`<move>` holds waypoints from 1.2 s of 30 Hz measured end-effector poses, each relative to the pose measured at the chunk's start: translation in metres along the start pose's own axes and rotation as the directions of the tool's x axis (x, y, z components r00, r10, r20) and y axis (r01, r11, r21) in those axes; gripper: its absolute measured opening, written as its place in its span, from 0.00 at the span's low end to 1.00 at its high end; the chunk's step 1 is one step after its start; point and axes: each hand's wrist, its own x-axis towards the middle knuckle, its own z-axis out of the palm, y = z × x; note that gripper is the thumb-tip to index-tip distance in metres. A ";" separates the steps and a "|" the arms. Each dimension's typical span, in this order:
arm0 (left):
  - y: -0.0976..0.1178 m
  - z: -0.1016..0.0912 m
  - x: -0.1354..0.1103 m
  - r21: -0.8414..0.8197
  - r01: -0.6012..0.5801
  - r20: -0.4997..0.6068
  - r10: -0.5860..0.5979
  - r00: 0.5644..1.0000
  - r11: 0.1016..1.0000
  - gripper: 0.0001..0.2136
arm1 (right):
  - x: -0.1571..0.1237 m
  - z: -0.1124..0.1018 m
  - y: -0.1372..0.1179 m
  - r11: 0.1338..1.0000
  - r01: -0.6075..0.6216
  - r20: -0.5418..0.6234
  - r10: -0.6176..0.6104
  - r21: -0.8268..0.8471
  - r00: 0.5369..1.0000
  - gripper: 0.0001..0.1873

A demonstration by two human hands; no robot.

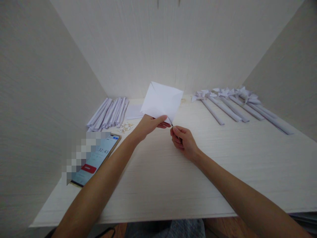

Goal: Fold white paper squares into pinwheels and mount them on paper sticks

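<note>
A square sheet of white paper (163,99) is held up above the table by my left hand (155,124), thumb on top and fingers beneath its near edge. Short diagonal lines, like slits, run inward from some of its corners. My right hand (183,140) is closed around what look like small dark scissors (172,125). Their thin tip meets the paper's near corner, close to my left fingertips. Most of the tool is hidden in my fist.
Rolled paper tubes (109,112) lie at the left, beside flat paper sheets (133,111) and a small pile of pale bits (125,127). A phone (96,160) showing a timer lies near my left forearm. Paper pinwheels on tube sticks (230,102) lie at the right. Walls enclose the table (158,188).
</note>
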 end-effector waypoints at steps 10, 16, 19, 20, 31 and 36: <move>0.002 0.000 -0.001 0.008 0.041 -0.009 -0.041 0.999 0.999 0.06 | -0.001 0.000 0.000 1.000 -0.004 0.005 0.004 0.015 1.000 0.14; 0.003 0.001 -0.003 0.029 0.025 0.002 -0.025 1.000 0.999 0.06 | 0.000 -0.001 0.001 1.000 0.010 0.008 -0.010 0.011 1.000 0.15; 0.003 0.000 -0.003 0.065 0.028 0.016 -0.029 0.999 0.998 0.06 | -0.001 0.000 0.001 1.000 0.004 0.005 -0.004 0.009 1.000 0.15; 0.003 0.000 -0.003 0.076 0.029 0.020 -0.031 0.999 0.997 0.06 | -0.001 0.000 0.000 1.000 0.003 0.004 -0.003 0.006 1.000 0.15; 0.001 -0.001 -0.003 0.092 0.024 0.035 -0.028 0.999 0.995 0.07 | -0.001 -0.001 -0.001 1.000 -0.003 0.013 0.002 0.005 1.000 0.15; 0.001 -0.002 -0.003 0.083 -0.002 0.050 -0.003 0.999 0.997 0.07 | -0.002 -0.001 -0.001 1.000 0.005 0.015 -0.005 0.003 1.000 0.15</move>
